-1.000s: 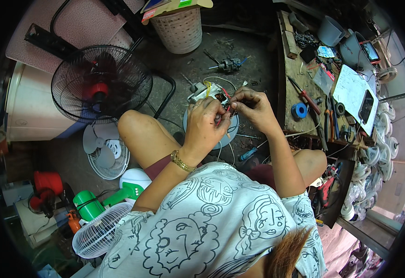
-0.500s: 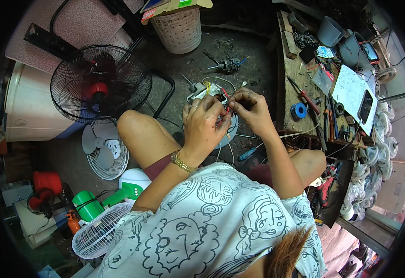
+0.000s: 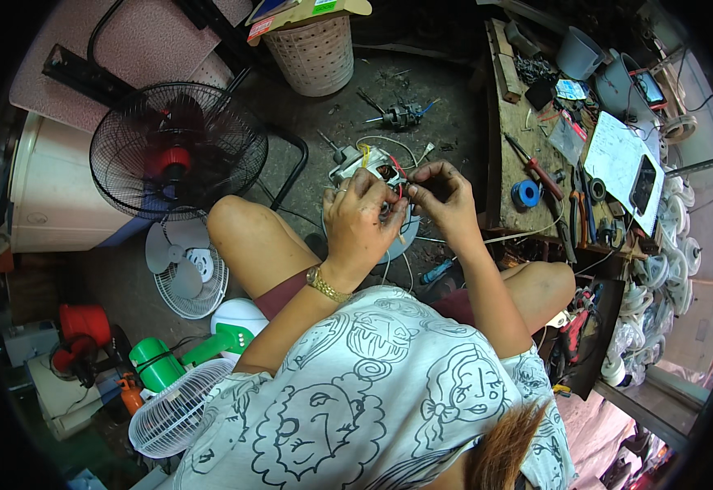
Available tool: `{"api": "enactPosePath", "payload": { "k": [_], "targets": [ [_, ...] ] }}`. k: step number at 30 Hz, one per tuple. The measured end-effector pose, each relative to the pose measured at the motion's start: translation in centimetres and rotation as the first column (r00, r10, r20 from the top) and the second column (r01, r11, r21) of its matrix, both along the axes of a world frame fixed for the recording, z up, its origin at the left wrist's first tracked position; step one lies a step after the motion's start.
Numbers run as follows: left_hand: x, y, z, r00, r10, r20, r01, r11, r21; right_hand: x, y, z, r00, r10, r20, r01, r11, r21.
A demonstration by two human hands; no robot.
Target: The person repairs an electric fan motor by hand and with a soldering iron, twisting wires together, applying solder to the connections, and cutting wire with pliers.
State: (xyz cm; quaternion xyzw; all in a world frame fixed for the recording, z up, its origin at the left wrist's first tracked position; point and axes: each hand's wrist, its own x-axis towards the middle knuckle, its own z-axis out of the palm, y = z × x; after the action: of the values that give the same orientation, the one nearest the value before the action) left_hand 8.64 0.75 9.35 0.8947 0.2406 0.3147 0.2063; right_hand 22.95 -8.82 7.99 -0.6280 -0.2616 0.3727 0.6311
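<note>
Over my lap, my left hand [image 3: 361, 219] is closed, thumb and fingertips pinching a red wire [image 3: 399, 167]. That wire runs from an opened fan motor [image 3: 345, 167] with a whitish housing and yellow leads. Facing it, my right hand [image 3: 449, 201] pinches a thin dark wire end close to the left fingertips; the exact join between the fingers is too small to make out. Beneath the hands lies a round pale-blue fan base [image 3: 406, 242], partly covered by them. A white cord [image 3: 409, 271] trails from it toward my lap.
A second bare motor [image 3: 404, 115] lies on the floor ahead. The wooden bench [image 3: 510, 184] at right carries a soldering iron [image 3: 542, 177], blue solder spool [image 3: 525, 194], pliers [image 3: 582, 214] and phone [image 3: 643, 184]. A black fan [image 3: 178, 122] and woven basket [image 3: 315, 57] stand left and ahead.
My right hand's fingertips have shifted slightly right and toward me, with the wire still pinched. The left hand stays nearly in place, its fingers moving a little.
</note>
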Motion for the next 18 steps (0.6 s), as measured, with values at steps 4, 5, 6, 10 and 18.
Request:
{"api": "enactPosePath", "payload": {
  "k": [4, 5, 6, 10, 18],
  "targets": [
    [0.0, -0.2, 0.1, 0.999, -0.025, 0.031, 0.025, 1.000, -0.001, -0.2, -0.4, -1.3, 0.936, -0.066, 0.346, 0.013, 0.988, 0.154],
    [-0.1, -0.1, 0.0, 0.999, -0.037, 0.033, 0.037, 0.999, -0.002, -0.4, -0.3, -1.1, 0.885, -0.090, 0.456, 0.011, 0.985, 0.174],
    [-0.3, -0.1, 0.0, 0.999, -0.036, 0.031, 0.037, 0.999, -0.001, -0.5, -0.3, -0.8, 0.886, -0.090, 0.454, 0.011, 0.985, 0.175],
    [-0.7, 0.5, 0.9, 0.992, -0.121, 0.047, 0.120, 0.993, 0.011, -0.6, -0.3, 0.0, 0.888, -0.082, 0.453, 0.033, 0.993, 0.116],
    [-0.3, 2.6, 1.0, 0.974, -0.168, 0.154, 0.199, 0.955, -0.219, -1.0, 0.0, -0.2, 0.897, -0.098, 0.431, 0.061, 0.993, 0.099]
  ]
}}
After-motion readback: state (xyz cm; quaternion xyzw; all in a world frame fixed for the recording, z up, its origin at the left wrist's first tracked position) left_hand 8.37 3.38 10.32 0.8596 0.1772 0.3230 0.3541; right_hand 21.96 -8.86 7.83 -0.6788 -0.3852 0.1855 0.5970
